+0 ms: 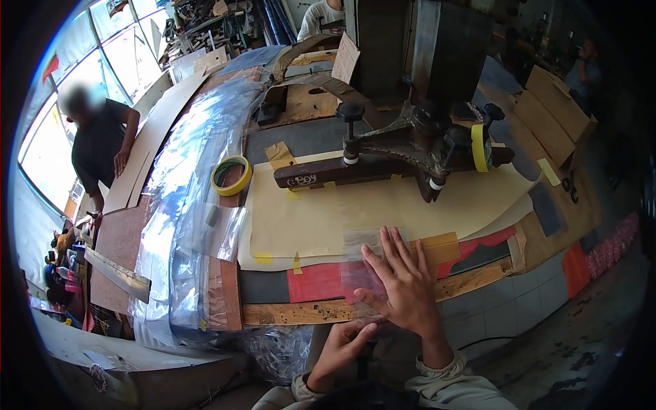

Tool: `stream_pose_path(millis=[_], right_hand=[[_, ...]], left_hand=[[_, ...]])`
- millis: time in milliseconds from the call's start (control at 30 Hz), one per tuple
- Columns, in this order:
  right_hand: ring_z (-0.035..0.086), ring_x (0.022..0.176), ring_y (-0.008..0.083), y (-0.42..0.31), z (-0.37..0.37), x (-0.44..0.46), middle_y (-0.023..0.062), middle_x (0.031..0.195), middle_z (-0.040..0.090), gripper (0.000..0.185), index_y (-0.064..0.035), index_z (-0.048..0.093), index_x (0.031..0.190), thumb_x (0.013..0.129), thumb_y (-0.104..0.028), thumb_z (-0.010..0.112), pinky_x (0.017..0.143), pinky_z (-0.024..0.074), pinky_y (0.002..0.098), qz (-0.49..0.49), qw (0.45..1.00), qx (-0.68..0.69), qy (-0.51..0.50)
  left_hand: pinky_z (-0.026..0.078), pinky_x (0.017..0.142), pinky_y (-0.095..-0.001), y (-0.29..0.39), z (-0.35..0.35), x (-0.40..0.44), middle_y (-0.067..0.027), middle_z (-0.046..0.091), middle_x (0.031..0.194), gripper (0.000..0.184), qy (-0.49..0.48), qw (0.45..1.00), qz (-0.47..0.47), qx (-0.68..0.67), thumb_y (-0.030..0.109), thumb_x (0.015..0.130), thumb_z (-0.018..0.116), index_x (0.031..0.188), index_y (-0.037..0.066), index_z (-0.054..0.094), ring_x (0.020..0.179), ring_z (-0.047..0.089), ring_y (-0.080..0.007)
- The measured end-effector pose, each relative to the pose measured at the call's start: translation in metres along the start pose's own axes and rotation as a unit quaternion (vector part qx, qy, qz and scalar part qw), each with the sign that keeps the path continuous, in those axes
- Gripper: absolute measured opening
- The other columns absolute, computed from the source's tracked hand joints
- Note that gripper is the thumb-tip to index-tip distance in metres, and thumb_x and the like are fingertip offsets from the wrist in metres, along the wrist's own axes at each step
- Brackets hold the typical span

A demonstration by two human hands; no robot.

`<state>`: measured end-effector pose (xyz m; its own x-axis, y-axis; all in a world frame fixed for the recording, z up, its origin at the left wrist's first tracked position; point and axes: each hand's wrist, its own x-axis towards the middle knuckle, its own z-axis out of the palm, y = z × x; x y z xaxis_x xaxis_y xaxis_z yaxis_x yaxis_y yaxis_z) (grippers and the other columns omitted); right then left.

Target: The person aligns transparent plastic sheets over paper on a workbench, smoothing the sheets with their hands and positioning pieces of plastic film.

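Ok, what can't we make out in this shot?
Head view:
Surface beneath right hand: hidden by its palm.
Left hand grip: curled fingers hide whether it holds anything.
Propped card: any writing too small to read.
Far person: head cut off by top edge.

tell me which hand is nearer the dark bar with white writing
Right: the right hand spreads over the near edge of the cream sheet, short of the dark bar; the left hand is farther off, by the wooden table edge.
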<state>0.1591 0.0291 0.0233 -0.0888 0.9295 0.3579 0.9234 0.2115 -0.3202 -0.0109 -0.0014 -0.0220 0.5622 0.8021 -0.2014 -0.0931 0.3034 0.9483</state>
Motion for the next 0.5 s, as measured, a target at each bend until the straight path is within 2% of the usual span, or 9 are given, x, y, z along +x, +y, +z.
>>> stream_pose_path(millis=[267,367,467,500], right_hand=[[0.030,0.137,0.0316,-0.0003,0.0001,-0.0009,0.0181,0.146,0.035,0.070,-0.0116,0.054,0.130,0.085,-0.065,0.046,0.108,0.0214,0.0587,0.001,1.000,-0.003,-0.004],[0.030,0.137,0.0334,0.0009,0.0017,-0.0010,0.0177,0.146,0.034,0.072,-0.0145,0.051,0.134,0.085,-0.067,0.043,0.109,0.0186,0.0574,0.008,1.000,0.003,-0.011],[0.030,0.137,0.0334,0.0014,0.0025,-0.0010,0.0176,0.146,0.035,0.073,-0.0147,0.051,0.134,0.084,-0.067,0.043,0.109,0.0184,0.0571,0.009,1.000,-0.001,-0.013],[0.031,0.137,0.0334,0.0016,0.0027,-0.0008,0.0176,0.146,0.035,0.073,-0.0147,0.052,0.133,0.084,-0.068,0.043,0.109,0.0184,0.0570,0.008,1.000,-0.002,-0.013]], left_hand=[[0.043,0.073,-0.0188,-0.0036,-0.0017,-0.0006,0.0012,0.064,0.091,0.030,-0.016,1.000,0.015,-0.001,0.017,0.097,0.054,0.118,-0.003,0.061,0.082,0.051,-0.0025],[0.046,0.078,-0.0216,-0.0035,-0.0066,0.0000,-0.0049,0.067,0.097,0.027,-0.023,0.999,-0.036,0.007,0.012,0.095,0.055,0.113,-0.006,0.062,0.088,0.058,-0.0064],[0.046,0.076,-0.0210,-0.0011,-0.0034,0.0004,-0.0033,0.067,0.095,0.027,-0.020,1.000,0.000,-0.013,0.012,0.095,0.055,0.113,-0.006,0.062,0.085,0.057,-0.0054],[0.043,0.070,-0.0198,-0.0018,-0.0025,0.0008,0.0005,0.062,0.088,0.028,-0.018,1.000,0.005,-0.008,0.014,0.095,0.055,0.115,-0.004,0.062,0.080,0.052,-0.0037]])
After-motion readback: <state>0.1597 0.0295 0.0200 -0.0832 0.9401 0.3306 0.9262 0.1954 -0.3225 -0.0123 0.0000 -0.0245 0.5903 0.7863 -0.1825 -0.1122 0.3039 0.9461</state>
